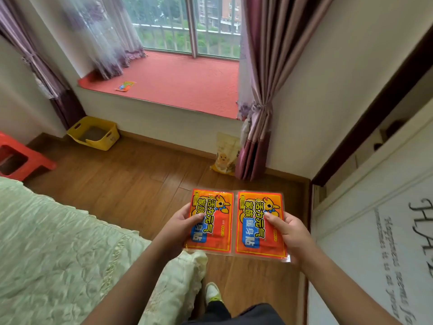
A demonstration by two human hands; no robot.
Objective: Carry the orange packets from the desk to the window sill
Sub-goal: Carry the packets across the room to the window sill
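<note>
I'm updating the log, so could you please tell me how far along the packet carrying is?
Done: one orange packet already lies on the red window sill. In hand: a joined pair of orange packets, held between the left hand and the right hand above the wooden floor. Left: walking them to the sill. The desk is out of view, so any remaining packets can't be judged.
</note>
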